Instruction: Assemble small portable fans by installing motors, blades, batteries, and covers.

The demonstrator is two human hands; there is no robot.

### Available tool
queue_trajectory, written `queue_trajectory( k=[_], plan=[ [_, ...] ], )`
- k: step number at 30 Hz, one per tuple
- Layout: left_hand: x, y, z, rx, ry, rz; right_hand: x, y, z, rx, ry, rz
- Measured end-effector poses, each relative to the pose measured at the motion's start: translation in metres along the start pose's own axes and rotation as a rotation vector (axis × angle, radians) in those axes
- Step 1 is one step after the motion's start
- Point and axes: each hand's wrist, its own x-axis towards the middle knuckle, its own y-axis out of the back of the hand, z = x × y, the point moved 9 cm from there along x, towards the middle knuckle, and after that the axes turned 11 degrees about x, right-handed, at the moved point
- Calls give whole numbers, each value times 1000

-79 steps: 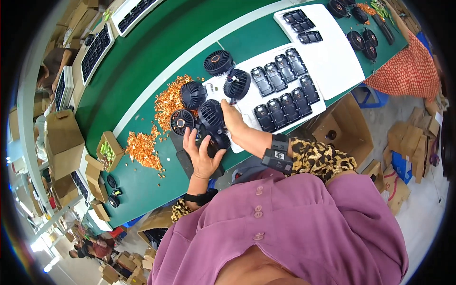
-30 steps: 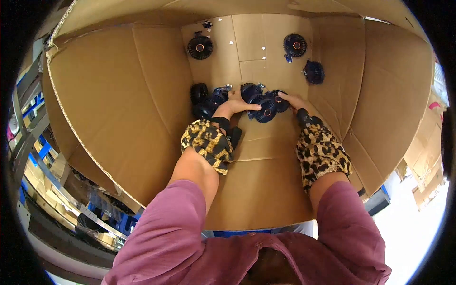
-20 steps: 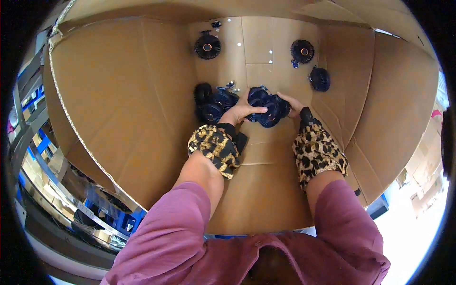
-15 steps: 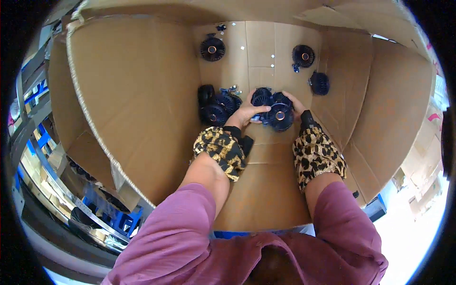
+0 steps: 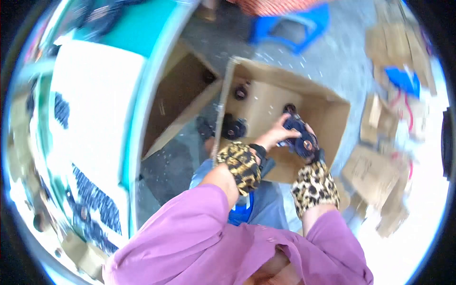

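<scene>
My left hand: reaching far and right, wrist lower left; thumb laid over the black, round, ribbed fans, holding them.
My right hand: at their right side, closed against them.
Held fans: clustered over the near right part of the brown cardboard box.
Hidden: most of my right hand, behind the fans.
Hard to make out: fan count, through blur.
Cuffs: gathered leopard-print fabric, below plain purple sleeves.

Both hands hold blk fans over open cardbd box.
</scene>
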Motion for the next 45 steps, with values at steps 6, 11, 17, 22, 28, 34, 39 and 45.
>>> queue_trajectory(
  k=[6, 11, 17, 22, 28, 34, 39, 45],
  plan=[
    [-62, 3, 121, 272, -112, 174, -59, -208, -70, -701, 150, 342],
    [-215, 51, 268, 204, -93, 372, -76, -393, -69, -681, 3, -260],
    [-331, 141, 332, 105, -311, 817, -115, -506, -12, -550, -238, -849],
    [-474, 222, 334, -88, -426, 1224, -92, -625, 44, -594, -160, -924],
    [-682, 288, 282, -139, -621, 1628, -195, -756, 210, -709, -169, -1255],
    [-843, 340, 158, -506, -873, 1641, -265, -807, 426, -655, -483, -1275],
    [-934, 365, 56, -669, -963, 1623, -345, -805, 554, -664, -455, -1482],
    [-944, 409, -27, -472, -766, 1711, -294, -781, 674, -1044, -697, -1133]
  ],
)
